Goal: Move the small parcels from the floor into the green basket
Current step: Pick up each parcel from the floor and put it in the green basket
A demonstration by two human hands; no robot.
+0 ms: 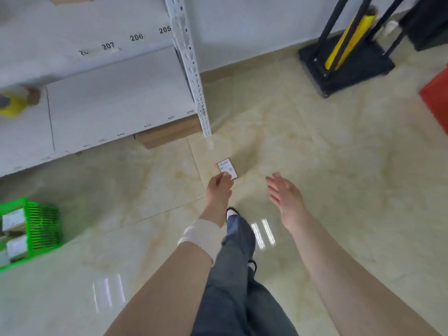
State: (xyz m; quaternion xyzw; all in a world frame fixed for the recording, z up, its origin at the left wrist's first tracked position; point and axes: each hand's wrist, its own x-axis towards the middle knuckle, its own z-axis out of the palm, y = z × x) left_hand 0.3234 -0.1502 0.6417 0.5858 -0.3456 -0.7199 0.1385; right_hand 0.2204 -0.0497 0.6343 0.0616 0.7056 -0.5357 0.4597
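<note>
**Down at floor level: left hand on a small parcel**

Down low, the left hand (219,184) reaches to a small parcel (228,169) that lies flat on the floor (315,166), its white label facing up. The fingers (226,177) of that hand are curled together over the parcel's near edge and touch it; whether they have truly closed on it or only rest there cannot be told, since the hand hides the contact. A pale band (200,235) wraps the left wrist.

The right hand (284,195) hovers just to the right of the parcel, apart from it, with its fingers spread and nothing in them.

Well away to the left of the left fingers, at the frame's edge, stands the green basket (42,229). Inside it lie parcels with white labels (14,221), blurred and only partly seen.

Beyond the fingers, past the parcel, a white shelf upright (191,69) comes down to the floor, and a brown carton (169,134) sits under the lowest white shelf (109,98). Far off to the upper right stands a black base with a yellow post (344,61), and a red object (436,98) shows at the right edge.

Below the hands, a leg in grey-blue trousers (240,275) and the tip of a shoe (232,211) are seen.
</note>
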